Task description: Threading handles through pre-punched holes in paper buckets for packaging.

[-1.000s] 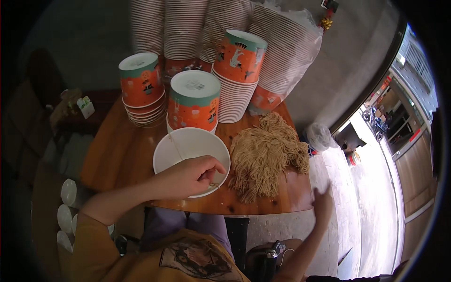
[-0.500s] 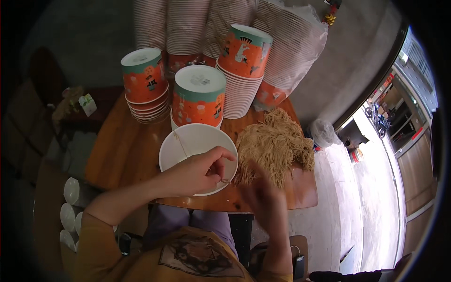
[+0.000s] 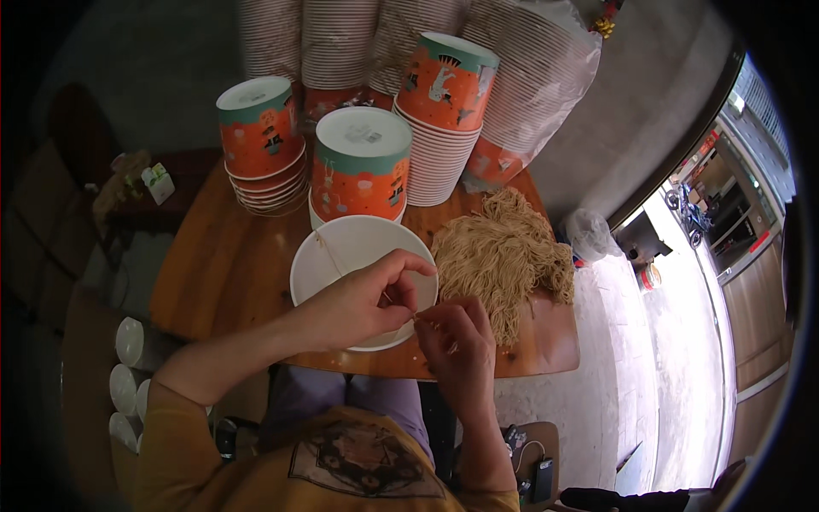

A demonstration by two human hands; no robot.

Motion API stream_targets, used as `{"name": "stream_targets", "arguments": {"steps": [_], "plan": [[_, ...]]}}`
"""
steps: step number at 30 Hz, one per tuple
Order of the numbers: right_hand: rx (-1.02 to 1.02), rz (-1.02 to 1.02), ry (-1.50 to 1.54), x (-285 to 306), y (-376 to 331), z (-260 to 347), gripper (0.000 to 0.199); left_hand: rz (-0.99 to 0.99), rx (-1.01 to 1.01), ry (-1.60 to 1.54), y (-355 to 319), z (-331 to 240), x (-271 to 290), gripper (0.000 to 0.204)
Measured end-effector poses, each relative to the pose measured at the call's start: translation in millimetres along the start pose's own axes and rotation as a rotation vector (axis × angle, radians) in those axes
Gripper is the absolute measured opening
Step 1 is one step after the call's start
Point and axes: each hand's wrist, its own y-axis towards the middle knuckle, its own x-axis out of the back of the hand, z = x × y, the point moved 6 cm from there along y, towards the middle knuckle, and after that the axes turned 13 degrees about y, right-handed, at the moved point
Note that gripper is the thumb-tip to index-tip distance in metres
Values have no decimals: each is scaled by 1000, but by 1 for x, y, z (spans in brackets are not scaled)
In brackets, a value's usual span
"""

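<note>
My left hand (image 3: 368,300) is closed in a pinch on a thin tan string (image 3: 329,253), over the near side of a white paper bucket (image 3: 305,271) that stands mouth up. Part of the string lies across the bucket's mouth. Close against it, my right hand (image 3: 461,343) pinches too, its fingertips at the string's end by the bucket's right rim. What lies between the fingertips is too small to see well. Just right of the bucket, a heap of tan strings (image 3: 503,256) spreads over the wooden table (image 3: 222,290).
Orange and green paper buckets (image 3: 363,175) stand upside down in stacks behind the open one. Tall plastic-wrapped stacks (image 3: 542,68) rise against the wall. White cups (image 3: 128,388) sit at lower left. A stool with a phone (image 3: 543,480) is at lower right.
My right hand has moved up and left from the table's front edge, and its fingers now meet those of my left hand at the string. The left hand stays over the bucket.
</note>
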Motion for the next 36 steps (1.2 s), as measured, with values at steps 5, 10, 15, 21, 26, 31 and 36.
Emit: {"name": "stream_targets", "arguments": {"steps": [5,10,15,21,26,31,36], "plan": [[62,-66,198,1,4,-3,13,32,8,-45,0,-5,0,48],[-352,-36,656,-4,-2,-19,8,62,30,-82,1,-4,0,52],[-427,-9,824,-9,-1,-20,5,86,29,-103,1,-5,-1,52],[-397,-25,745,-1,1,-23,7,82,39,-117,1,-9,-1,52],[-115,22,346,-1,4,-15,5,50,25,-9,-1,-6,-5,50],[-222,-16,484,-6,0,-26,6,41,44,66,-6,-6,-2,47],[-201,-35,462,-3,-2,-27,5,69,103,198,-8,-9,0,33]]}}
